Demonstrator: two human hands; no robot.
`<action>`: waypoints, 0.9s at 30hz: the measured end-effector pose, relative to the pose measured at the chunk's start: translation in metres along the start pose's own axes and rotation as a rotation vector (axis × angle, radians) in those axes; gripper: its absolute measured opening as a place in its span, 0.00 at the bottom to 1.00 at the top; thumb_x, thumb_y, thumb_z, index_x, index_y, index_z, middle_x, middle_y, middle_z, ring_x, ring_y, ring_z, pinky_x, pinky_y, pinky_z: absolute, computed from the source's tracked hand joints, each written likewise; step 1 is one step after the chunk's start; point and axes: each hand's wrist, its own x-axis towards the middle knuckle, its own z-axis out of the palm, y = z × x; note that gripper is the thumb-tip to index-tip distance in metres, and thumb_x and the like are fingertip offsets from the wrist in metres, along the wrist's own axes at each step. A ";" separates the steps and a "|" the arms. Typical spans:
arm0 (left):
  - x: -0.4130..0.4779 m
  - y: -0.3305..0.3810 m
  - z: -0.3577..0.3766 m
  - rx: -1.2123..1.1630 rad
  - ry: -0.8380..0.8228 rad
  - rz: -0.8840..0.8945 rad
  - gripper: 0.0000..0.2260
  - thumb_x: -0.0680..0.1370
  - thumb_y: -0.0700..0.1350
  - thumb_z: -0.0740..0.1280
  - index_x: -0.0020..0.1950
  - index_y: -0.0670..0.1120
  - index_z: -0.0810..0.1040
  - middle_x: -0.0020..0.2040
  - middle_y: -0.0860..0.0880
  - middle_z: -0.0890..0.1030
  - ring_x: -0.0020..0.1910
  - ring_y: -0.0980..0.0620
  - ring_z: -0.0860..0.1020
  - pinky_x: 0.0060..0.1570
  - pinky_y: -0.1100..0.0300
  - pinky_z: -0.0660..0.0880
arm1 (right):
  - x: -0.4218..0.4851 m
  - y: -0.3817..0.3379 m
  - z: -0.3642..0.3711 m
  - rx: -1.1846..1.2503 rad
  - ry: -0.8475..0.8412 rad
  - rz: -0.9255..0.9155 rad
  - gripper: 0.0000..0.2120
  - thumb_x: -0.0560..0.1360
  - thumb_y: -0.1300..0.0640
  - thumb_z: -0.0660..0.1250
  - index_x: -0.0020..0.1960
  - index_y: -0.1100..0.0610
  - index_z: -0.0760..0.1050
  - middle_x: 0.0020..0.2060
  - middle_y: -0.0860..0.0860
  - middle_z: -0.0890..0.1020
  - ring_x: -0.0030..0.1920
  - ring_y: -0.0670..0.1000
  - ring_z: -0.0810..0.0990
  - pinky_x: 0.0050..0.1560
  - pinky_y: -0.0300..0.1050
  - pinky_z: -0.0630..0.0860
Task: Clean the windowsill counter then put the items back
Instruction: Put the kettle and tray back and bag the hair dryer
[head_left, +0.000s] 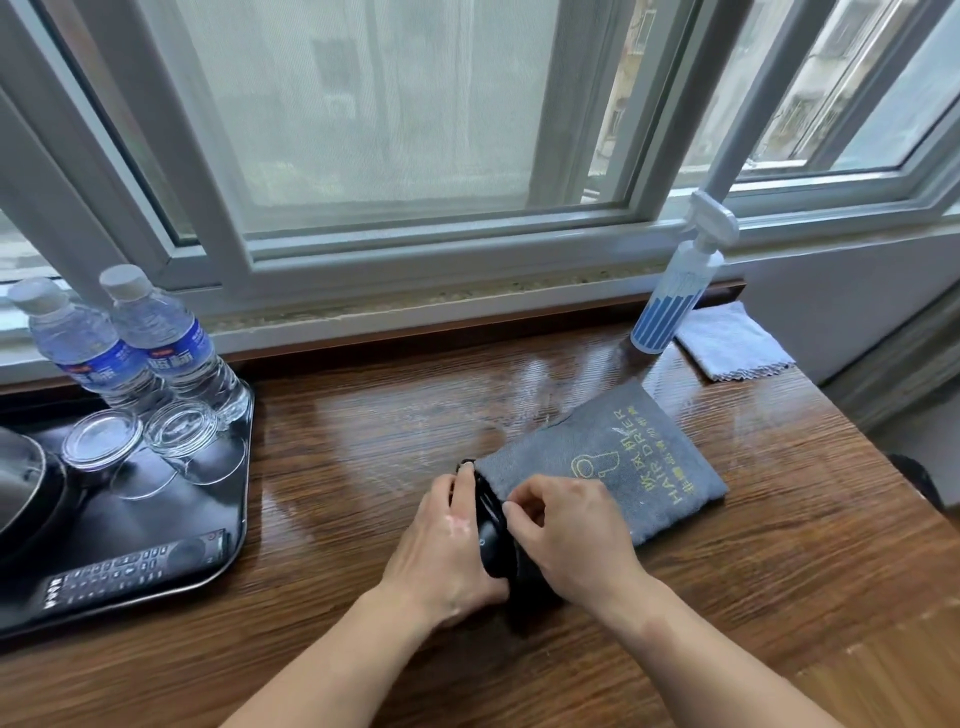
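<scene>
While the left grip (441, 545) clasps the black dryer (494, 552), the right grip (571, 535) pinches the grey pouch (623, 467).

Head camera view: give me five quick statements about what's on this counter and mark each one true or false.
1. The left hand grips the black hair dryer while the right hand pinches the grey bag at its mouth. True.
2. Two water bottles stand on the black tray. True.
3. The spray bottle lies on the tray. False: it stands upright on the counter, beside the folded cloth.
4. The glasses sit beside the bag. False: they are on the tray, in front of the bottles.
5. The remote rests on the tray. True.
</scene>
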 end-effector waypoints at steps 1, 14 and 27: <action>0.001 0.003 0.004 -0.018 0.016 -0.003 0.59 0.64 0.57 0.77 0.84 0.43 0.43 0.79 0.47 0.58 0.78 0.47 0.62 0.74 0.59 0.65 | 0.000 -0.001 0.002 -0.018 -0.007 -0.014 0.15 0.72 0.40 0.63 0.46 0.47 0.83 0.39 0.45 0.86 0.42 0.49 0.83 0.47 0.49 0.80; -0.025 -0.042 0.018 -0.202 0.081 -0.041 0.55 0.60 0.61 0.79 0.82 0.49 0.59 0.75 0.56 0.65 0.72 0.55 0.68 0.72 0.68 0.63 | 0.000 0.015 0.013 -0.051 0.008 -0.076 0.17 0.72 0.38 0.59 0.47 0.46 0.82 0.40 0.43 0.86 0.43 0.49 0.83 0.47 0.49 0.79; -0.007 0.005 0.047 -0.501 0.303 -0.004 0.45 0.58 0.60 0.78 0.71 0.44 0.72 0.62 0.57 0.72 0.57 0.71 0.70 0.60 0.83 0.60 | 0.000 0.012 0.011 -0.048 0.030 -0.225 0.15 0.74 0.41 0.61 0.46 0.47 0.82 0.40 0.43 0.85 0.42 0.48 0.83 0.45 0.47 0.79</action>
